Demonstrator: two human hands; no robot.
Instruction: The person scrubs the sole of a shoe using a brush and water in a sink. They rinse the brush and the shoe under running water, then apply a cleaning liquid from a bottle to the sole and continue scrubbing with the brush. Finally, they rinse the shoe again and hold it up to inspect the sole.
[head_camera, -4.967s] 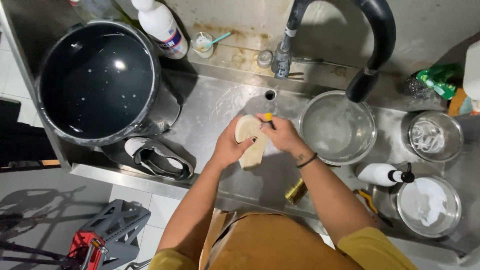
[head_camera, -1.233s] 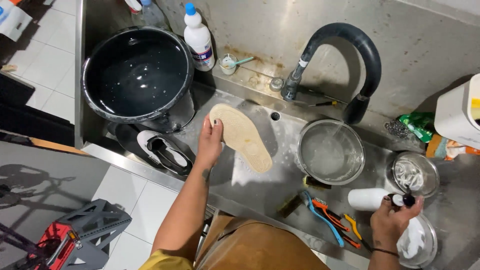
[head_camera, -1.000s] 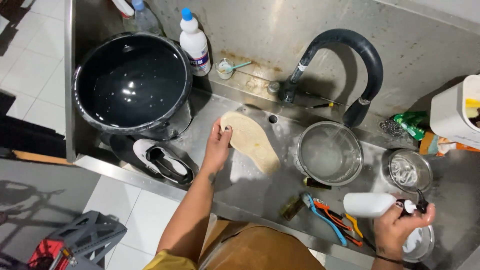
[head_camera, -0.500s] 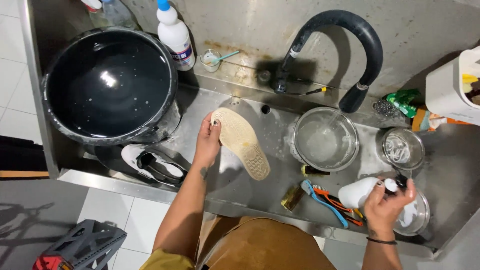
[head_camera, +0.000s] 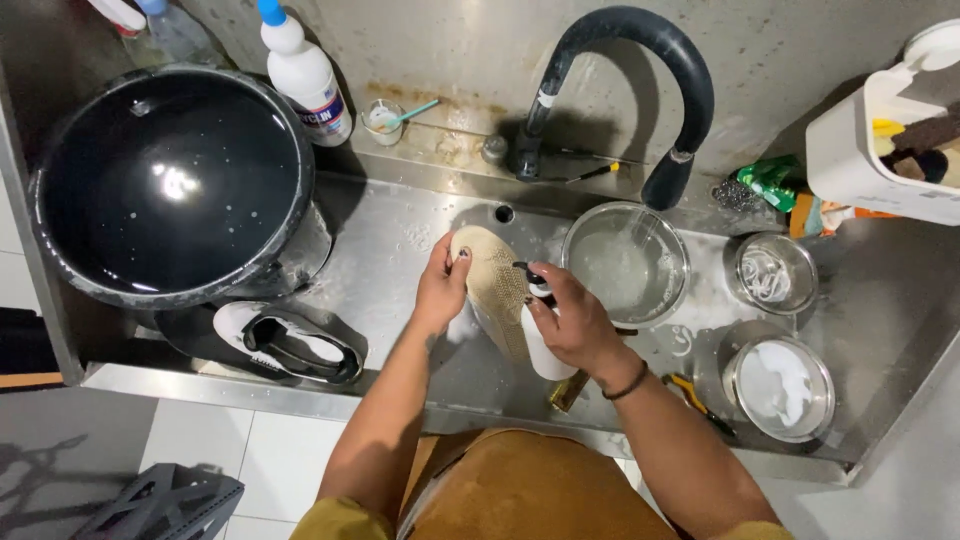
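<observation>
A beige shoe insole (head_camera: 493, 282) lies tilted in the steel sink (head_camera: 400, 230), below the black curved tap (head_camera: 640, 60). My left hand (head_camera: 442, 290) grips the insole's left edge near its top. My right hand (head_camera: 572, 322) holds a white spray bottle (head_camera: 543, 345) upright, its black nozzle close to the insole's right side.
A large black basin of water (head_camera: 165, 180) fills the left of the sink, with a black and white shoe (head_camera: 290, 343) beside it. A steel bowl of water (head_camera: 625, 262) and two smaller bowls (head_camera: 772, 272) (head_camera: 780, 385) sit to the right. A white bottle (head_camera: 305, 75) stands behind.
My right hand picked up the white spray bottle from the right of the sink and carried it left to the insole. My left hand stayed on the insole.
</observation>
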